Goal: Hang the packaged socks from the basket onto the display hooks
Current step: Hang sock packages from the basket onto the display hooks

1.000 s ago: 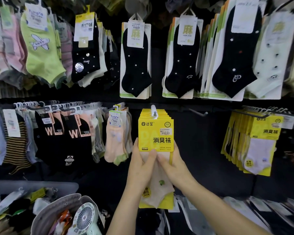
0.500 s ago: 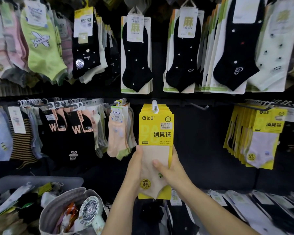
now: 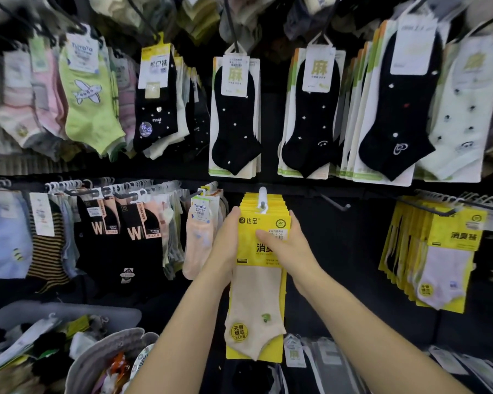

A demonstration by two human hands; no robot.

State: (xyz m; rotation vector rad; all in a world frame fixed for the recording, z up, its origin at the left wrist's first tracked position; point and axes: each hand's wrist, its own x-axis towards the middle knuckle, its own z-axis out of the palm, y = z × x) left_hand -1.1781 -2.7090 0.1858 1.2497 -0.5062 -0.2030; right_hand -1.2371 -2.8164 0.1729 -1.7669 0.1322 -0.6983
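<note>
A stack of yellow-carded sock packs [image 3: 261, 280] hangs on a centre display hook [image 3: 262, 198] in the middle row; the front pack holds a beige ankle sock. My left hand [image 3: 227, 240] grips the stack's left edge near the top. My right hand [image 3: 285, 245] lies over the front card, thumb across the printed label, fingers around the right edge. The grey basket [image 3: 69, 314] with mixed sock packs sits at the lower left.
An empty black hook [image 3: 335, 203] juts out right of the stack. More yellow packs [image 3: 439, 251] hang at the right, black socks on cards [image 3: 235, 118] above, peach socks [image 3: 199, 237] just left. A round bag [image 3: 117, 359] sits beside the basket.
Both hands have slid up from the sock part of the front pack to its yellow header card near the hook. The view has moved closer.
</note>
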